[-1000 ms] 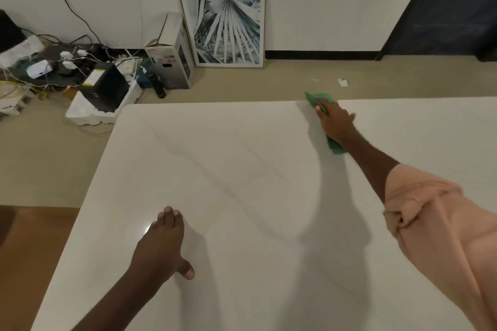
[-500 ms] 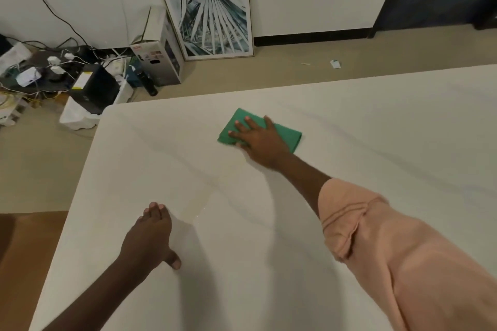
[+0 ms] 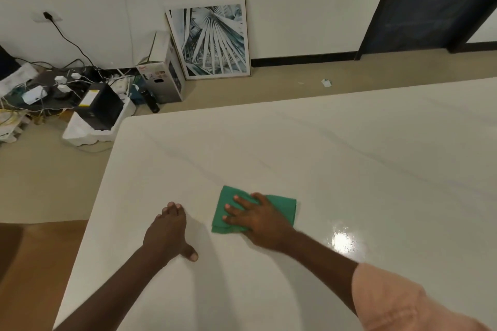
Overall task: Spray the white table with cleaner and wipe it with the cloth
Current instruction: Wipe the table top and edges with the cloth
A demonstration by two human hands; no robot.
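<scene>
Moved since half a second ago: green cloth point(image 3: 279, 205) and right hand point(image 3: 259, 219), drawn from mid-worktop toward the near left, now just beside the left hand point(image 3: 168, 231). Right hand: fingers spread flat, pressing the cloth, gripping nothing. Left hand: flat, fingers straight and together, bracing on the white worktop point(image 3: 349, 158) near its left edge. Cloth lies folded, mostly under the right palm, its right end showing. I judge even pressure and overlapping strokes out to the left edge serve best; a wet sheen remains right of the cloth.
</scene>
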